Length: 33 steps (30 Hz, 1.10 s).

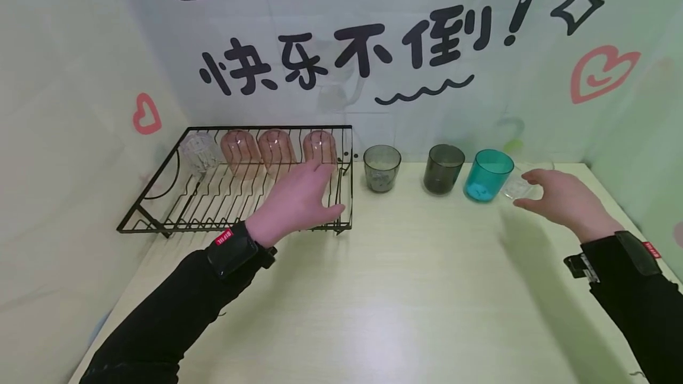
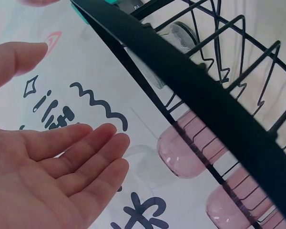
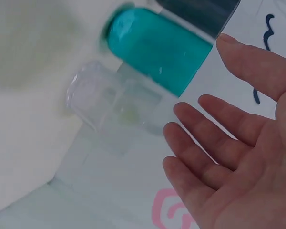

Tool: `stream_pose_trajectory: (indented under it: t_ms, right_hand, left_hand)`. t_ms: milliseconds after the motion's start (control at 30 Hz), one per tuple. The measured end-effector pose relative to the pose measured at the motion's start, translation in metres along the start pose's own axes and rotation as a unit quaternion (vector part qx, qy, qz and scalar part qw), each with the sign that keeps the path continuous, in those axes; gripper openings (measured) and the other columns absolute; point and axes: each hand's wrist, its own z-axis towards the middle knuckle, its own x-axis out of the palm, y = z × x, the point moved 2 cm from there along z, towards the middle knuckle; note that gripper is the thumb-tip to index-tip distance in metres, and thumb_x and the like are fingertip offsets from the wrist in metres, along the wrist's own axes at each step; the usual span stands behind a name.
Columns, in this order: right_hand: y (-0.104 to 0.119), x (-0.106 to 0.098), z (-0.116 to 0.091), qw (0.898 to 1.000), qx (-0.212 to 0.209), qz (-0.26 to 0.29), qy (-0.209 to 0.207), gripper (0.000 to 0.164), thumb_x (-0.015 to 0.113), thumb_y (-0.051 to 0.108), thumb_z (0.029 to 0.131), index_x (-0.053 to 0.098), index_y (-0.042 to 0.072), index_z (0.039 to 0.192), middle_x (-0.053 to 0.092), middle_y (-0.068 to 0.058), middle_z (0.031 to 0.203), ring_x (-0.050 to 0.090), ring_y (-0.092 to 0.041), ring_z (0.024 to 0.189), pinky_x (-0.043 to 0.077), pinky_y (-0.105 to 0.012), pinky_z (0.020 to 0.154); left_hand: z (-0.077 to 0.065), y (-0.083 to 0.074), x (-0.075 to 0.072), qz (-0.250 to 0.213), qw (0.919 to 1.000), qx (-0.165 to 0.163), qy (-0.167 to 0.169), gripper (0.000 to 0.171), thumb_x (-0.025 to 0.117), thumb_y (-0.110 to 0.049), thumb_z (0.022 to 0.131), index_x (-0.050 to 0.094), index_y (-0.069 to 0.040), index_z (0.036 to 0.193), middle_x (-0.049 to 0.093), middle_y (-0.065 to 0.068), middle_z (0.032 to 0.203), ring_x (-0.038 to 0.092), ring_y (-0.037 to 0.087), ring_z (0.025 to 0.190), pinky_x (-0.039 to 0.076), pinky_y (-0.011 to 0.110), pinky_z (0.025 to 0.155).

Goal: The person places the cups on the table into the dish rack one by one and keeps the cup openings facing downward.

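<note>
My left hand [image 1: 296,200] is held above the right part of a black wire dish rack [image 1: 235,231], thumb spread and nothing in it. Behind its fingers an upside-down pink glass [image 1: 320,146] sits on the rack, with two more pink glasses [image 1: 240,150] and a clear glass [image 1: 200,153] to its left. In the right wrist view, the fingers of my right hand [image 3: 238,157] are spread beside a clear glass [image 3: 102,98], holding nothing. This clear glass stands on the table, partly behind that hand in the head view, with a teal glass [image 1: 487,176] to its left.
A dark grey glass [image 1: 444,169] and a lighter grey glass [image 1: 381,169] stand upright on the pale table [image 1: 405,289], between rack and teal glass. Behind them rises a wall sheet [image 1: 299,10] with black writing. Side sheets border the table at left and right.
</note>
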Motion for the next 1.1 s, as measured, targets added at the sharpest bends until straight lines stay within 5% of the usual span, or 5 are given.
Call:
stream_pose_trajectory:
  t_ms: [233, 533, 900, 1100]
  right_hand:
    - [-0.018, -0.008, 0.014, 0.998, -0.017, -0.042, -0.049, 0.054, 0.074, 0.015, 0.086, 0.053, -0.018, 0.124, 0.055, -0.039, 0.118, 0.052, -0.053, 0.106, 0.042, -0.063, 0.088]
    - [-0.03, 0.0, 0.028, 0.994, -0.021, -0.067, -0.085, 0.053, 0.075, 0.009, 0.084, 0.052, -0.017, 0.124, 0.053, -0.04, 0.12, 0.047, -0.057, 0.11, 0.039, -0.065, 0.092]
    - [-0.041, 0.011, 0.036, 0.995, -0.012, -0.065, -0.076, 0.05, 0.073, 0.006, 0.085, 0.051, -0.016, 0.124, 0.052, -0.039, 0.12, 0.047, -0.056, 0.11, 0.04, -0.065, 0.091]
    - [-0.041, 0.013, 0.043, 0.997, 0.008, -0.068, -0.03, 0.047, 0.07, 0.005, 0.087, 0.052, -0.017, 0.124, 0.053, -0.04, 0.12, 0.051, -0.055, 0.107, 0.043, -0.064, 0.089]
  left_hand:
    - [-0.004, -0.002, 0.0, -0.001, 0.9998, -0.006, 0.017, 0.072, 0.075, -0.042, 0.084, 0.052, 0.002, 0.137, 0.062, 0.015, 0.118, 0.06, 0.03, 0.102, 0.051, 0.043, 0.085]
    - [-0.004, -0.003, 0.001, 0.005, 0.9997, -0.003, 0.023, 0.072, 0.074, -0.042, 0.084, 0.052, 0.001, 0.137, 0.061, 0.016, 0.124, 0.059, 0.031, 0.111, 0.049, 0.043, 0.093]
    - [-0.006, -0.004, 0.001, 0.01, 0.9997, 0.004, 0.022, 0.075, 0.074, -0.043, 0.084, 0.051, 0.001, 0.139, 0.06, 0.017, 0.126, 0.058, 0.032, 0.113, 0.049, 0.045, 0.093]
    - [-0.008, -0.003, 0.002, 0.009, 0.9997, -0.003, 0.024, 0.076, 0.075, -0.043, 0.083, 0.05, 0.001, 0.14, 0.059, 0.018, 0.128, 0.058, 0.033, 0.114, 0.048, 0.045, 0.095]
